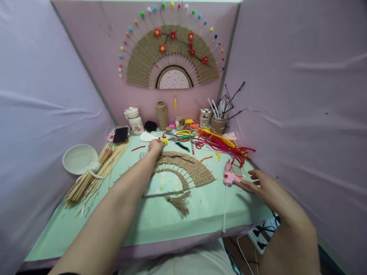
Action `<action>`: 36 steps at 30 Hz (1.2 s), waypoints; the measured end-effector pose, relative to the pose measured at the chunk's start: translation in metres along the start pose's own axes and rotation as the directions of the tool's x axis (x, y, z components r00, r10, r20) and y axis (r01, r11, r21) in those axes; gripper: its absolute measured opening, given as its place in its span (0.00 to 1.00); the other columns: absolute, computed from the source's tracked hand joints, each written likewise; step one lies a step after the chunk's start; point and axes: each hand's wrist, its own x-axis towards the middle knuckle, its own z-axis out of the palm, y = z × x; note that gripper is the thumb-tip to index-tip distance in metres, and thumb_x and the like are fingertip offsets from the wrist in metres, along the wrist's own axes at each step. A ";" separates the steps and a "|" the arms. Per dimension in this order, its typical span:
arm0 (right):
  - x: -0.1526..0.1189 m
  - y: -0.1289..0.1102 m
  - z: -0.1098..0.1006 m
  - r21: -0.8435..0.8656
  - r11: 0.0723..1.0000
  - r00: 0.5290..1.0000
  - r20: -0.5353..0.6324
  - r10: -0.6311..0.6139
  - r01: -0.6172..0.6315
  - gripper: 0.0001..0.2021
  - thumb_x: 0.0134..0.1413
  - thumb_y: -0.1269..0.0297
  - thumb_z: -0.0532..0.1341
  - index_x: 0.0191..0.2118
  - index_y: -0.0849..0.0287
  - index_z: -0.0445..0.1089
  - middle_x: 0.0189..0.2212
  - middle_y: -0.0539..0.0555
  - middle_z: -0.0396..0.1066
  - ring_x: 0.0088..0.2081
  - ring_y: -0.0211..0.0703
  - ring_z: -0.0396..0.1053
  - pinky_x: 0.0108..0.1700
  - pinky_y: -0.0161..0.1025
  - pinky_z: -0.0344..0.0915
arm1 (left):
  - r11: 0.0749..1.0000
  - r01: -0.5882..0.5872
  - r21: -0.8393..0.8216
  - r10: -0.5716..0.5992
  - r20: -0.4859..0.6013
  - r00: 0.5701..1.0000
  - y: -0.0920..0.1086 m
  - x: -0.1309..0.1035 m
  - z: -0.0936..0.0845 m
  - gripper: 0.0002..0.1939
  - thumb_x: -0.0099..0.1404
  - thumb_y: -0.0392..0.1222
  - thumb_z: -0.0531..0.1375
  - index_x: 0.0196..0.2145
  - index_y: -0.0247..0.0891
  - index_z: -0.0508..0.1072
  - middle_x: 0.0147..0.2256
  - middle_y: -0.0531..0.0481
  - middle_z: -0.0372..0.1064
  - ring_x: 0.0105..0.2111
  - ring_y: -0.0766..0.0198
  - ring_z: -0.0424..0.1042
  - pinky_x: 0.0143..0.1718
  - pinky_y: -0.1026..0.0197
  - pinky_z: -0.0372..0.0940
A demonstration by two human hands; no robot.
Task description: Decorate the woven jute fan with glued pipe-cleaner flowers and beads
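Mint cloth (203, 214) is backing the woven fan (198, 171); pink glue gun (229, 176) is lying right of it, looking light, stiff, best held by the handle, right hand (268, 187) hanging open there, left hand (156, 146) hovering at the fan's far edge, grip unclear.

Right hand (259, 182) at pink glue gun (231, 176)

Wall fan (143, 59): hangs at upper centre, red flowers on it, coloured balls arched around it
Bottle (135, 123): stands upright, white-lidded, left of upper centre
Phone (120, 135): lies dark-screened, left of the bottle
Plate (80, 159): sits at centre left, white, rim fluted
Power strip (257, 240): lies at lower right
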 end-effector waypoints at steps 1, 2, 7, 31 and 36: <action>0.000 0.001 0.001 -0.003 1.000 1.000 -0.001 0.000 0.000 0.25 0.54 0.44 0.58 0.48 0.60 0.71 0.42 0.65 0.76 0.38 0.57 0.76 0.36 0.46 0.68 | 1.000 -0.010 -0.008 0.009 -0.018 1.000 -0.001 -0.002 -0.001 0.12 0.61 0.44 0.60 0.40 0.36 0.77 0.41 0.40 0.77 0.44 0.52 0.73 0.44 0.54 0.64; 0.001 0.002 0.002 -0.009 1.000 1.000 0.001 0.002 -0.002 0.25 0.53 0.43 0.58 0.47 0.60 0.71 0.41 0.65 0.77 0.38 0.57 0.76 0.36 0.46 0.68 | 0.999 -0.041 -0.021 0.040 -0.051 0.998 -0.002 -0.004 -0.003 0.12 0.62 0.43 0.59 0.40 0.36 0.77 0.41 0.41 0.76 0.44 0.54 0.73 0.45 0.55 0.64; 0.000 -0.012 0.004 -0.038 0.999 0.997 -0.061 -0.040 0.038 0.26 0.54 0.42 0.58 0.46 0.61 0.71 0.45 0.67 0.75 0.43 0.60 0.74 0.42 0.49 0.67 | 0.866 -0.496 -0.053 0.460 -0.304 0.835 -0.009 -0.042 -0.027 0.08 0.64 0.41 0.58 0.34 0.37 0.75 0.40 0.45 0.71 0.40 0.61 0.70 0.44 0.59 0.66; -0.028 -0.168 0.077 0.780 0.615 0.978 0.025 -0.208 0.112 0.16 0.56 0.57 0.59 0.21 0.57 0.62 0.18 0.45 0.59 0.22 0.36 0.56 0.26 0.34 0.55 | 0.250 -0.963 0.105 0.910 -0.364 0.197 -0.033 -0.189 -0.035 0.12 0.63 0.33 0.61 0.42 0.47 0.76 0.36 0.49 0.74 0.40 0.62 0.72 0.44 0.58 0.67; -0.029 -0.168 0.087 0.696 0.665 0.962 -0.214 -0.171 0.272 0.12 0.59 0.58 0.58 0.27 0.57 0.65 0.22 0.47 0.63 0.27 0.39 0.60 0.31 0.35 0.57 | 0.662 -0.536 -0.524 0.556 -0.136 0.820 -0.018 -0.195 -0.027 0.10 0.62 0.43 0.61 0.41 0.41 0.76 0.36 0.45 0.76 0.37 0.59 0.74 0.41 0.56 0.69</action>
